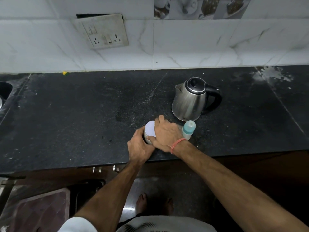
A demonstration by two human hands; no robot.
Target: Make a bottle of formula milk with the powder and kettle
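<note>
A small round powder tin [149,133] with a pale flat lid stands near the dark surface's [75,118] front edge. The left hand [139,146] wraps its side; the right hand [166,133] grips the lid. Just right stands a capped baby bottle [188,129]; beyond, a steel kettle [190,99].

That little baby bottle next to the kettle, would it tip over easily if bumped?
Probably. The baby bottle looks tall and narrow, so a nudge from the right hand beside it might topple it. It appears to be plastic, so likely light, and once down it would probably roll.
</note>
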